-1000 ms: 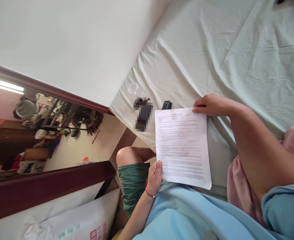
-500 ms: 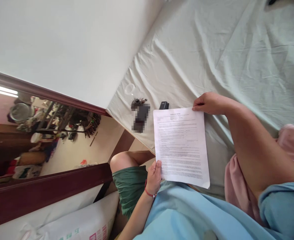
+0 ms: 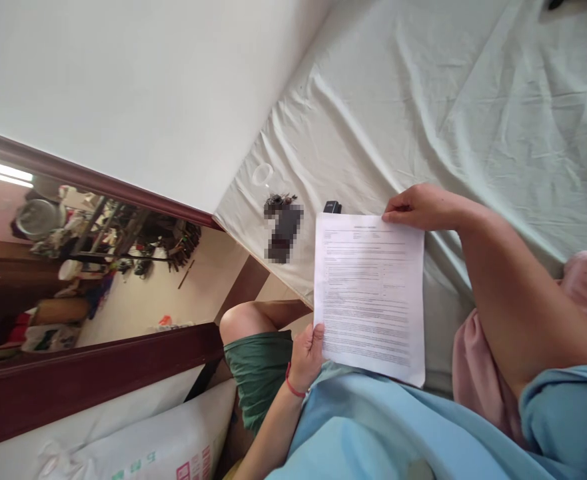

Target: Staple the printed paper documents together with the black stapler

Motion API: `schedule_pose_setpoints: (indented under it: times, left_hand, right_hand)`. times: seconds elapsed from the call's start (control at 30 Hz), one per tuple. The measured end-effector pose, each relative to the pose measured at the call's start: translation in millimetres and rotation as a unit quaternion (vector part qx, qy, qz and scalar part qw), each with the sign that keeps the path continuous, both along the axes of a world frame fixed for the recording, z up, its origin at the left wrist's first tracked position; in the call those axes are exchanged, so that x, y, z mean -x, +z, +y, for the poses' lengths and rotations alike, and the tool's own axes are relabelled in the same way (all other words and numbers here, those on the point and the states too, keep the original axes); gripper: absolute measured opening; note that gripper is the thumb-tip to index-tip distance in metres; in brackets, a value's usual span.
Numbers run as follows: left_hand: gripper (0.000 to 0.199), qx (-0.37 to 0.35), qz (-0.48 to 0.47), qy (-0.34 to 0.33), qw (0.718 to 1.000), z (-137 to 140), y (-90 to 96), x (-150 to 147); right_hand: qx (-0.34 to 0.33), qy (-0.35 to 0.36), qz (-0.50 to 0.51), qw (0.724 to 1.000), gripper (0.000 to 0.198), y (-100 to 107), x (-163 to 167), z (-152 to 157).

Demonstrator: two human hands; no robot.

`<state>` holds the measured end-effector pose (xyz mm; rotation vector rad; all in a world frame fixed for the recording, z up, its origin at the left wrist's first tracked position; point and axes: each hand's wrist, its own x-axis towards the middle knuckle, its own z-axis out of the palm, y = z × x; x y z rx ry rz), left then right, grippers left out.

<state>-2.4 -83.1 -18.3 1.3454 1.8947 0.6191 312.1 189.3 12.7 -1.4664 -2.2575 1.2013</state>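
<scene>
A white sheet of printed paper (image 3: pixel 370 300) faces me above my lap, its small text too blurred to read. Whether further sheets lie under it I cannot tell. My left hand (image 3: pixel 307 350) is closed on its lower left edge, thumb on top and the other fingers hidden beneath. At the top edge, right of the middle, my right hand (image 3: pixel 416 205) pinches the paper between thumb and fingers. Just beyond the paper's top edge a small black object (image 3: pixel 332 207) lies on the bed sheet, partly covered by the page.
A pale, wrinkled bed sheet (image 3: pixel 363 133) spreads ahead and right. On it are a clear plastic cup (image 3: pixel 263 175), a dark tangled bundle (image 3: pixel 278 201) and a blurred-out dark object (image 3: pixel 284 233). Pink cloth (image 3: pixel 483 367) lies at right. A dark red-framed opening and a white sack (image 3: pixel 158 440) are at left.
The paper has shifted slightly right and its tilt has straightened. Both hands keep hold of it, the right one at a point nearer the middle of the top edge.
</scene>
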Motion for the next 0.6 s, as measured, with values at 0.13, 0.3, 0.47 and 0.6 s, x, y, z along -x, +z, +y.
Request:
schedule_pose_setpoints:
  times: [0.13,0.3,0.47,0.6]
  left_hand:
    - [0.069,0.006,0.029,-0.066,0.997,3.7,6.3,-6.6]
    - [0.069,0.009,0.027,-0.082,0.996,5.4,2.6,-12.0]
    - [0.069,0.021,0.003,-0.080,0.997,5.6,3.5,-14.9]
    - [0.065,0.006,-0.017,-0.042,0.999,5.7,5.7,-17.1]
  right_hand:
    - [-0.023,0.026,0.027,0.999,0.029,6.0,5.0,-4.4]
    - [-0.007,0.038,0.093,0.995,0.028,8.1,16.1,-8.8]
    - [-0.036,0.047,0.122,0.991,0.028,3.3,33.5,-12.4]
    - [-0.032,0.033,0.135,0.990,0.028,3.6,35.6,-13.6]
